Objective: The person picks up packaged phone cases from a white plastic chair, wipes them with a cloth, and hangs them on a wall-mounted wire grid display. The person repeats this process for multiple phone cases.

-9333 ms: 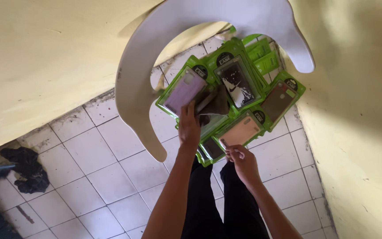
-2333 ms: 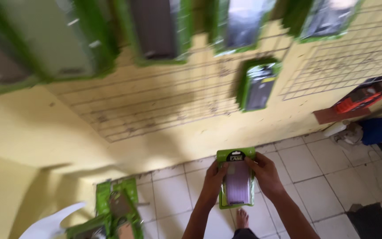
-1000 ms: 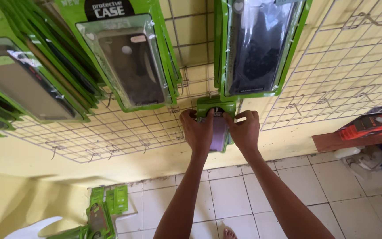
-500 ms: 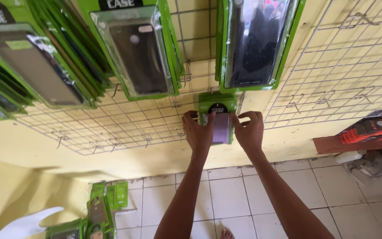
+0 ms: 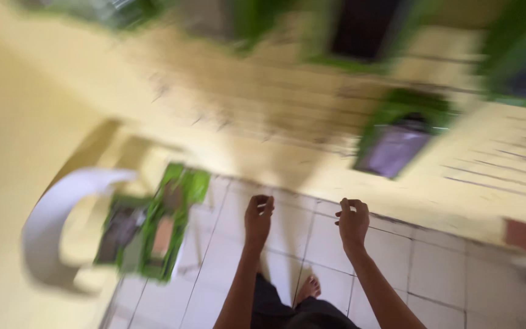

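Both hands, left hand (image 5: 258, 214) & right hand (image 5: 353, 220), are hovering w/ fingers loosely curled, gripping nothing, just below the green-carded phone case (image 5: 397, 143) hanging on the wire grid (image 5: 312, 91), far right, while spare cases (image 5: 153, 228) are sitting on the white chair (image 5: 62, 231), near left.

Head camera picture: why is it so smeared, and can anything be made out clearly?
Head view: strong motion blur streaks the yellow wall and the hanging green phone-case pack; the left hand and right hand are sharper, both empty; the green packs on the white chair stay soft; daylight is even, without glare.
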